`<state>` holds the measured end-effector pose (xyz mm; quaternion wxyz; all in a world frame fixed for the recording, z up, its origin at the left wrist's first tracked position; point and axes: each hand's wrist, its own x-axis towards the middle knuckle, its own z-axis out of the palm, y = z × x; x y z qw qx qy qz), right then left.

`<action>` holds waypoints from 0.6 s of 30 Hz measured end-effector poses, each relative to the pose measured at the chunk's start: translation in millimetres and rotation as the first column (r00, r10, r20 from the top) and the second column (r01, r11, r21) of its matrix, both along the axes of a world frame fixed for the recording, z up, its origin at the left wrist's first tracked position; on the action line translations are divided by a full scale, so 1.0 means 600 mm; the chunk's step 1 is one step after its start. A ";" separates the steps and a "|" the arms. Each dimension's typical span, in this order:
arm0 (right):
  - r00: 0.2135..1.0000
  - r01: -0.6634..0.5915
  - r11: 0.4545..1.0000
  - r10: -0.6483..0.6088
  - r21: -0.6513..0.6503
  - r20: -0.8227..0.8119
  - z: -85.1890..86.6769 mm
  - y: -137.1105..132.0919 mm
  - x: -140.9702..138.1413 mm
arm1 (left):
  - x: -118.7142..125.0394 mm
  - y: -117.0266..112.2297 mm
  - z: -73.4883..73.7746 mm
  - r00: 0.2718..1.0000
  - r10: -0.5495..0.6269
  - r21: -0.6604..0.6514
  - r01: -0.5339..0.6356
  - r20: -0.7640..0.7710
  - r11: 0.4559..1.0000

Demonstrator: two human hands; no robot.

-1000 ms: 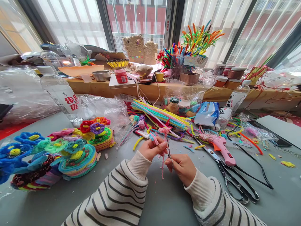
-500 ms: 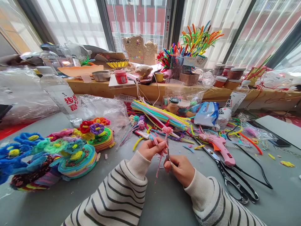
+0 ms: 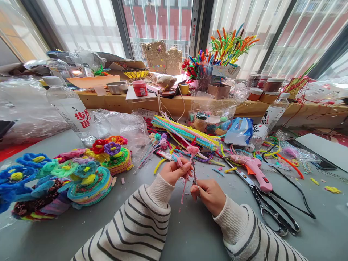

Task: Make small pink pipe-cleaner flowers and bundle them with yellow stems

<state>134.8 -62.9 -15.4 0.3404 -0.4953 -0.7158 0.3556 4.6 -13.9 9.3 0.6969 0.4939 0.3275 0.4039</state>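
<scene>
My left hand [image 3: 173, 171] is closed in a pinch on a pink pipe-cleaner flower [image 3: 193, 149], whose fuzzy pink stem hangs down between both hands. My right hand [image 3: 208, 195] is closed around a thin metal tool [image 3: 194, 176], small scissors or pliers, with its tip up against the stem just beside my left fingers. Both hands hover low over the grey table [image 3: 187, 228], wrists in striped sleeves.
Finished pipe-cleaner flowers and coasters [image 3: 81, 174] pile at the left. A bundle of coloured pipe cleaners [image 3: 185, 132] lies behind my hands. A pink glue gun [image 3: 254, 168] and large black scissors [image 3: 274, 214] lie at the right. A water bottle [image 3: 70, 107] stands back left.
The hanging pink stem has swung slightly left and looks shorter. My right hand has shifted a little with the tool; the left hand holds its place.
</scene>
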 end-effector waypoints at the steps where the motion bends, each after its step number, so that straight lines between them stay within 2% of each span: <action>1: 1.000 -0.021 1.000 0.021 -0.004 -0.014 -0.001 -0.001 0.000 | 0.000 0.000 0.001 1.000 0.001 -0.001 -0.001 0.000 1.000; 5: 0.998 -0.059 0.998 0.059 0.002 -0.001 -0.006 -0.001 0.001 | 0.000 0.000 0.003 1.000 -0.010 0.003 0.010 -0.009 1.000; 12: 1.000 -0.008 1.000 0.008 -0.005 0.002 0.000 0.000 0.000 | -0.001 -0.001 0.004 0.999 -0.029 0.018 0.030 -0.044 0.999; 18: 0.998 0.053 0.998 -0.053 -0.030 -0.013 0.001 0.001 -0.001 | -0.001 0.001 0.004 0.998 0.056 -0.062 -0.057 -0.017 0.996</action>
